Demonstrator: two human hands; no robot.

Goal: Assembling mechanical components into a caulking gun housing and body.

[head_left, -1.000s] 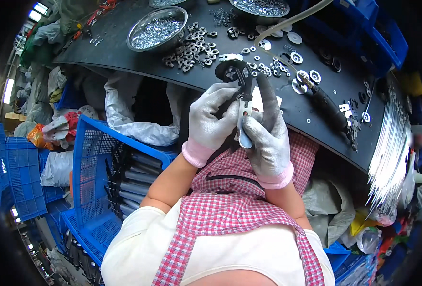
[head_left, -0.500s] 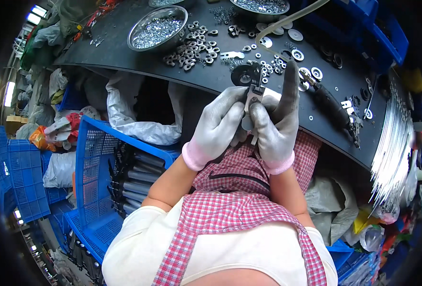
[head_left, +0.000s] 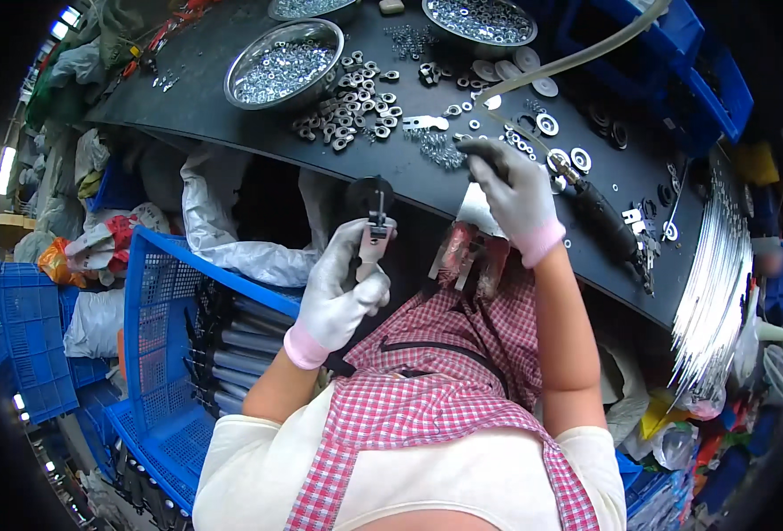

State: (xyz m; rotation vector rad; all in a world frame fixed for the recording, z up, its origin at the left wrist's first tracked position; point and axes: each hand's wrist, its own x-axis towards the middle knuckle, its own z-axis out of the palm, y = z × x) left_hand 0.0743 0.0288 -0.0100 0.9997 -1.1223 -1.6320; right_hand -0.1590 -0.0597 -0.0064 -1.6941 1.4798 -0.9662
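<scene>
My left hand (head_left: 338, 288), in a white glove with a pink cuff, is closed around a metal bracket (head_left: 372, 246) and holds it upright off the table's front edge. A black round disc (head_left: 369, 188) shows at the bracket's top. Over the table my right hand (head_left: 520, 190), gloved and with darkened fingertips, reaches beside a heap of small coil springs (head_left: 440, 150). Its fingers are drawn together; whatever they pinch is too small to make out. Below that hand a shiny metal plate fixture (head_left: 483, 212) juts from the table edge.
Metal bowls of small parts (head_left: 287, 66) stand at the back, near loose metal fittings (head_left: 352, 106). A black hand tool (head_left: 606, 217) lies right of my right hand, and thin metal rods (head_left: 714, 274) lie beyond it. A blue crate (head_left: 157, 310) stands at the left.
My hands have parted. The left has drawn back left and down with the bracket; the right has let go of it and moved to the springs. The metal fixture now shows more fully.
</scene>
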